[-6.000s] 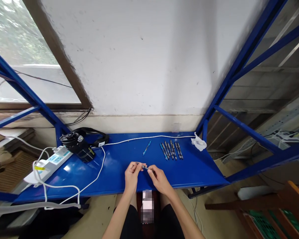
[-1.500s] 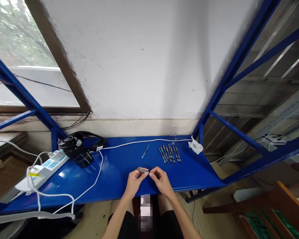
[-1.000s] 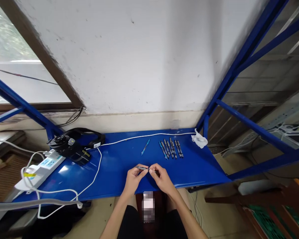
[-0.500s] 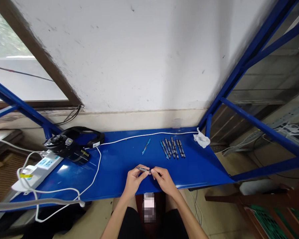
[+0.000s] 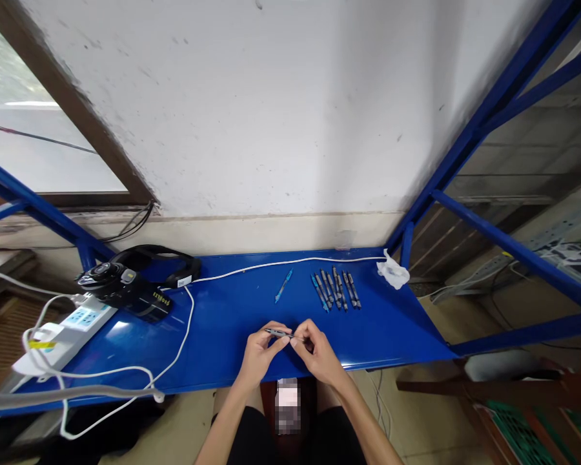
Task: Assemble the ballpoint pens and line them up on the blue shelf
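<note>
Both my hands are together over the front edge of a blue metal shelf (image 5: 223, 323). My left hand (image 5: 260, 352) pinches one end of a thin dark pen (image 5: 279, 333). My right hand (image 5: 317, 352) pinches its other end. Behind my hands a single light-blue pen (image 5: 283, 285) lies alone on the shelf. To its right several dark and blue pens (image 5: 336, 289) lie side by side in a row.
A crumpled white tissue (image 5: 393, 274) sits at the shelf's back right corner. A black device with a strap (image 5: 126, 289) and a white power strip (image 5: 61, 329) stand at the left, with white cables (image 5: 184, 323) trailing over the shelf. Blue frame posts (image 5: 469, 129) rise on both sides.
My hands have stayed together on the pen, with only small finger shifts. The camera view has drifted slightly.
</note>
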Available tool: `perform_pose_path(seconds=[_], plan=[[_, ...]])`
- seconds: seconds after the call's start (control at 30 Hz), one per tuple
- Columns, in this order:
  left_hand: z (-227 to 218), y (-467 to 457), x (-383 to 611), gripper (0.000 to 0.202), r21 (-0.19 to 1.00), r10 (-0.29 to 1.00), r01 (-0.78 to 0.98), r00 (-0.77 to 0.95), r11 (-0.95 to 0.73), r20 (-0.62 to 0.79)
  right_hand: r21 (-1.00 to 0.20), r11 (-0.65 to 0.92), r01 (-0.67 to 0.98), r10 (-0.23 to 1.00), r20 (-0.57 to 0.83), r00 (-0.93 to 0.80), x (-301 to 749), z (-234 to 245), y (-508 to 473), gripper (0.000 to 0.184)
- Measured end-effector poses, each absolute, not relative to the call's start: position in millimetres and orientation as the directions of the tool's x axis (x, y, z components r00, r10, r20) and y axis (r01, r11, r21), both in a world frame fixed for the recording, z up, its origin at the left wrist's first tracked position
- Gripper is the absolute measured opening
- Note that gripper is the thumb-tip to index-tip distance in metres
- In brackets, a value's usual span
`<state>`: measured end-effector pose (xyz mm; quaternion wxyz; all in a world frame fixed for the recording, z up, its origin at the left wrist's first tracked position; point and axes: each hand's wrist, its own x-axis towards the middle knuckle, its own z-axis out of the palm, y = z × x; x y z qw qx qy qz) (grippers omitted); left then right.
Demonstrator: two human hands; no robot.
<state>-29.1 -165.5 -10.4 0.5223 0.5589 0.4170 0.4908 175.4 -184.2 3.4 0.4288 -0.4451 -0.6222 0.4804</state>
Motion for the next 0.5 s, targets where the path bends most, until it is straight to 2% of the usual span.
perform_pose_path(seconds=[0.2, 0.37, 0.5], plan=[[-10.6, -166.5, -29.6, 0.026, 0.993, 0.979, -0.061, 0.172, -0.101, 0.110, -0.974, 0.154, 0.167, 0.956, 0.104, -0.274, 174.4, 5.0, -182.1, 0.049], [-6.9, -166.8, -27.7, 0.027, 0.994, 0.984, -0.049, 0.144, -0.100, 0.106, -0.976, 0.153, 0.152, 0.966, 0.115, -0.233, 174.5, 2.6, -181.3, 0.029], [-7.3, -166.5, -27.7, 0.025, 0.994, 0.985, -0.048, 0.138, -0.097, 0.102, -0.962, 0.199, 0.188, 0.952, 0.145, -0.269, 175.3, 5.8, -179.5, 0.036]])
